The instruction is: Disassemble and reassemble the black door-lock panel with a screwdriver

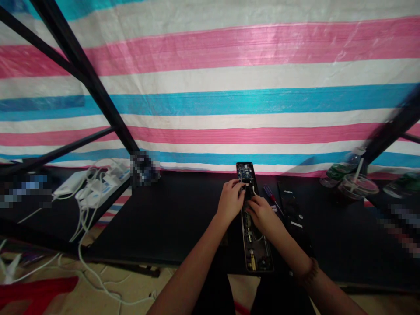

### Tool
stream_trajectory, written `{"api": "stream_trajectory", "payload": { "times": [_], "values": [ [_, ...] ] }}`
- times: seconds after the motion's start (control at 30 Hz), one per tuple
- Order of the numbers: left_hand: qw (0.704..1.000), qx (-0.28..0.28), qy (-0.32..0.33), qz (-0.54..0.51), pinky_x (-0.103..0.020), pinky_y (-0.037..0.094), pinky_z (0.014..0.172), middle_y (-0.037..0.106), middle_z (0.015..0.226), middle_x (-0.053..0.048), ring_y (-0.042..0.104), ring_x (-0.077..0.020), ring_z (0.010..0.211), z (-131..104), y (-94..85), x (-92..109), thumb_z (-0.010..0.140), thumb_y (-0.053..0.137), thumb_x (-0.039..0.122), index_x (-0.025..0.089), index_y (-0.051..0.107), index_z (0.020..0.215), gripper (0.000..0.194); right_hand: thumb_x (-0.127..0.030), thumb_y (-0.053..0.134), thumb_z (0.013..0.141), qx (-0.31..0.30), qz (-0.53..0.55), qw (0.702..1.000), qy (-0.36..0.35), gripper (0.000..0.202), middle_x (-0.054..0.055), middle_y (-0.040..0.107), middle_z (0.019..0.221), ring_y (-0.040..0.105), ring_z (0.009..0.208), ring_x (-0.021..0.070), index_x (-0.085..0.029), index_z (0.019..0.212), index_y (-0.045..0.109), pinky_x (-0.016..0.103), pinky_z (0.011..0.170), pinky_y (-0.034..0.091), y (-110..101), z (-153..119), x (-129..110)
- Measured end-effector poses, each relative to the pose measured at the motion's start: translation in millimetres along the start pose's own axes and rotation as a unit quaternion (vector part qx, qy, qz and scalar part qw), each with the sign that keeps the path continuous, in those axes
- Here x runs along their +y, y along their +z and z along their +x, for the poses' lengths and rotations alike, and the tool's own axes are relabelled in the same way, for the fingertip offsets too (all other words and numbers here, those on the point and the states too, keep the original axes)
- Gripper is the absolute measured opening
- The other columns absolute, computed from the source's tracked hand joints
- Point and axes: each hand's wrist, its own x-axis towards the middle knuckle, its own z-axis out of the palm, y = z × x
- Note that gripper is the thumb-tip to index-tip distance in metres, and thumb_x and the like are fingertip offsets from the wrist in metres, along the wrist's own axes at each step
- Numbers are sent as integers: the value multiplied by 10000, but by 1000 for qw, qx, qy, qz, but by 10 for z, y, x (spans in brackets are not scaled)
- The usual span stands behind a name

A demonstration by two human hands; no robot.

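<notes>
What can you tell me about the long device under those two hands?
The device is a narrow, dark, open case with a thin, lighter rim, lying on the black table and pointing away from the person. A circuit board sits at its far end, a brass-coloured part at its near end. The left hand is at the board's near edge; the right hand is slightly nearer, beside a white wire. Finer details are unclear.

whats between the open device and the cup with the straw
In the head view, a screwdriver and a black piece with white labels lie between the device and the cup.
</notes>
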Motion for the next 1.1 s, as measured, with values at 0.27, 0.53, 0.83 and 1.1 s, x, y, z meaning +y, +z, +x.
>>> {"api": "stream_trajectory", "payload": {
  "times": [0.27, 0.53, 0.83, 1.1],
  "values": [
    [996, -34, 13, 80, -467, 459, 990, 665, 1220, -84, 504, -295, 1159, 252, 187, 44, 919, 619, 228, 226, 651, 1234, 316, -262, 502, 985, 174, 89, 978, 75, 263, 126, 651, 1098, 639, 1016, 263, -203, 1168, 682, 429, 919, 545, -72, -267, 116],
    [991, -55, 24, 119, -461, 464, 945, 665, 1227, -81, 495, -307, 1129, 334, 136, 19, 903, 634, 270, 235, 678, 1197, 299, -134, 478, 888, 114, -36, 968, 219, 270, 116, 636, 825, 628, 756, 250, -175, 880, 745, 395, 778, 535, 330, -767, 495],
    [989, -45, 27, 137, -420, 455, 1029, 562, 1334, -114, 498, -271, 1191, 324, 122, 11, 972, 500, 233, 200, 659, 1202, 282, -254, 497, 955, 139, 28, 984, 110, 332, 157, 643, 1076, 620, 976, 279, -138, 1217, 664, 430, 893, 523, -47, 58, 429],
    [979, -87, -3, 186, -402, 507, 966, 582, 1236, -159, 551, -276, 1135, 516, 9, -81, 959, 502, 196, 156, 680, 1092, 226, -83, 573, 878, -90, -83, 989, 85, 289, 160, 554, 1131, 606, 1054, 255, -100, 1145, 681, 358, 956, 484, -105, 875, 358]
  ]
}}
